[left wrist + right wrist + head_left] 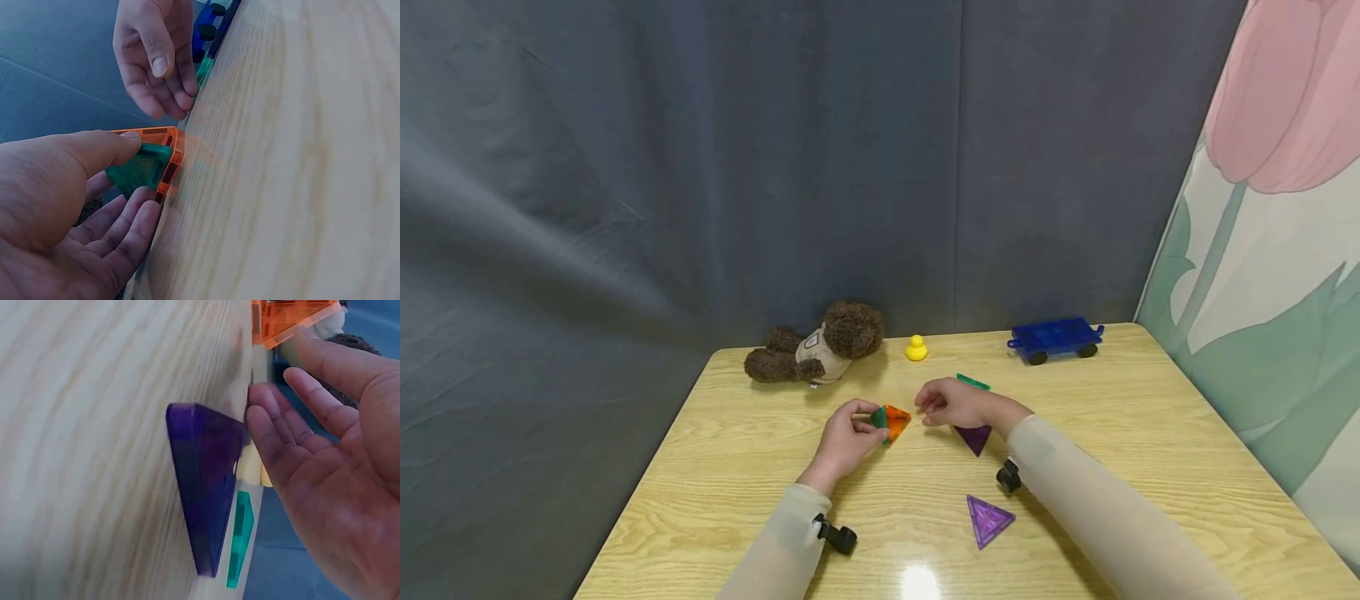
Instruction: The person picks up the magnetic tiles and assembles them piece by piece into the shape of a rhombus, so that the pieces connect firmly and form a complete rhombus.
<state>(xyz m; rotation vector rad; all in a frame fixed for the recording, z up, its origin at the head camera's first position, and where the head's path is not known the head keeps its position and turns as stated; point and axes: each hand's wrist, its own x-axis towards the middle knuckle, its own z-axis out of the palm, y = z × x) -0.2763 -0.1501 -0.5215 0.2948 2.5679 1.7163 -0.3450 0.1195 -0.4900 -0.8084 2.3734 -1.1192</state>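
Note:
My left hand [844,443] pinches a green triangular magnetic tile [145,170] between thumb and fingers. An orange triangular tile [897,423] joins it, its tip pointing right in the head view. Just right of that pair hovers my right hand [951,402], fingers loosely bent with nothing between them. Partly hidden beneath the right hand is a dark purple triangular tile [206,481]. A second green tile [240,539] lies past it, mostly hidden by the hand in the head view.
A lighter purple triangular tile [988,521] lies near the front. Along the back of the wooden table [700,500] are a brown teddy bear [827,354], a yellow rubber duck [917,348] and a blue wheeled toy cart [1055,337]. A dark curtain [835,167] hangs behind.

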